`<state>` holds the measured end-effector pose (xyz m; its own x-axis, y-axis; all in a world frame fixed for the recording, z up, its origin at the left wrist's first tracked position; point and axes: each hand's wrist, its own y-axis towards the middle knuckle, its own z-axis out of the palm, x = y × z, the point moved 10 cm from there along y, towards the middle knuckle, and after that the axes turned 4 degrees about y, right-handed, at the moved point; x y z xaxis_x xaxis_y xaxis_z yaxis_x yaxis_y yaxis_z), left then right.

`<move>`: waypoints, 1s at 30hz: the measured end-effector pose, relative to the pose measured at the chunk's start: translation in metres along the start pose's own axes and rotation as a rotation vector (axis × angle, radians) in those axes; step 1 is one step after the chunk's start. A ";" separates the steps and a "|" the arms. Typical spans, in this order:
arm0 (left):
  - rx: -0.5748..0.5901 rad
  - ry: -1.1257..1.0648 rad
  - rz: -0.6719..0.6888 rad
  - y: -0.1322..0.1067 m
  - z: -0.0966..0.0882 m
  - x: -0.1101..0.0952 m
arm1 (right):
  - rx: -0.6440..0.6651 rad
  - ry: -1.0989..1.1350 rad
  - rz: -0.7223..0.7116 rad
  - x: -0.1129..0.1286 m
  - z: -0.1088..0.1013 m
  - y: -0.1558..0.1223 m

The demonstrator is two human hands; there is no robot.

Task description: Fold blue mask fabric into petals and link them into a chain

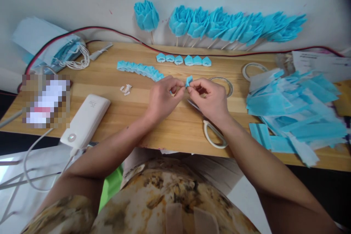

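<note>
Head view: left hand (161,97), right hand (211,99) both pinching blue folded piece (189,80); scissors (213,136) beneath.

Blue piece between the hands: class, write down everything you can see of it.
The blue piece is small, light blue and looks like thin folded paper or fabric, creased to a fan-like tip that points up. The left hand and right hand pinch its lower end between fingertips, holding it above the table.

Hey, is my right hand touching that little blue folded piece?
Touching. The head view shows the right hand pinching the blue folded piece at its fingertips, with no gap between them.
</note>
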<state>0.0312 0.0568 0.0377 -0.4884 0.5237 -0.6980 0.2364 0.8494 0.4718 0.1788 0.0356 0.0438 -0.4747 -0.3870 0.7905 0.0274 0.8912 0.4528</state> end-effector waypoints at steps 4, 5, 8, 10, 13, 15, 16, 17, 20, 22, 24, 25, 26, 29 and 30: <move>0.011 -0.009 -0.005 0.000 0.002 0.000 | 0.003 0.019 -0.007 0.001 0.000 0.000; 0.011 -0.014 -0.007 0.000 0.002 0.001 | 0.002 0.023 -0.006 0.001 0.000 0.000; 0.006 -0.042 -0.001 0.000 0.001 0.001 | -0.004 0.027 0.004 0.001 -0.001 0.001; 0.004 -0.062 0.008 0.000 0.001 0.001 | -0.006 0.028 0.014 0.000 -0.001 0.001; 0.002 -0.085 0.005 -0.001 0.000 0.001 | -0.002 0.042 0.018 -0.001 -0.001 0.001; 0.003 -0.099 0.004 -0.001 0.000 0.001 | 0.001 0.050 0.018 -0.001 0.000 0.001; 0.004 -0.102 0.003 -0.001 0.000 0.001 | 0.003 0.054 0.017 -0.001 0.000 0.001; 0.007 -0.103 -0.001 -0.001 0.001 0.002 | 0.004 0.057 0.016 0.000 0.000 0.001; 0.012 -0.105 -0.025 0.000 0.002 0.004 | 0.011 0.058 0.017 0.000 0.001 0.001; 0.018 -0.112 -0.044 0.001 0.002 0.006 | 0.021 0.048 0.033 -0.002 0.001 0.001; 0.018 -0.117 -0.066 0.001 0.002 0.007 | 0.031 0.042 0.069 -0.006 0.002 0.001; 0.015 -0.119 -0.079 0.002 0.001 0.008 | 0.031 0.047 0.091 -0.009 0.002 0.001; 0.012 -0.120 -0.093 0.002 0.000 0.009 | 0.026 0.055 0.112 -0.012 0.001 0.001; 0.018 -0.107 -0.143 0.003 0.000 0.016 | 0.006 0.084 0.148 -0.020 -0.003 0.003; 0.020 -0.099 -0.162 0.004 0.000 0.019 | 0.001 0.085 0.158 -0.024 -0.005 0.004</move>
<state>0.0228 0.0701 0.0263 -0.4367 0.3826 -0.8142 0.1786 0.9239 0.3384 0.1949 0.0472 0.0289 -0.3881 -0.2604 0.8841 0.0950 0.9428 0.3194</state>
